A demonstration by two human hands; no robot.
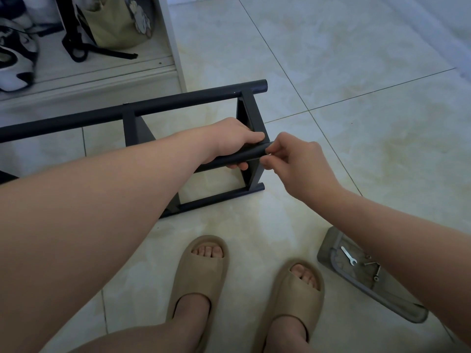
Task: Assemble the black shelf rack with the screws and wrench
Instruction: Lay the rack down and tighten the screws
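Note:
The black shelf rack [163, 104] lies on its side on the tiled floor, with long tubes joined by flat cross pieces. My left hand [233, 138] grips the end of a black tube [251, 155] at the rack's right end. Just right of that tube end, my right hand [297, 161] pinches a small screw [269, 154] against it. A small silver wrench [348, 255] and loose screws [373, 270] lie on a grey tray [328, 250] at the lower right, partly hidden by my right forearm.
A white cabinet [175, 47] stands at the upper left with shoes [15, 59] and a khaki bag [114, 24] inside. My feet in tan slippers [201, 273] stand just in front of the rack. Pale floor tiles spread to the right.

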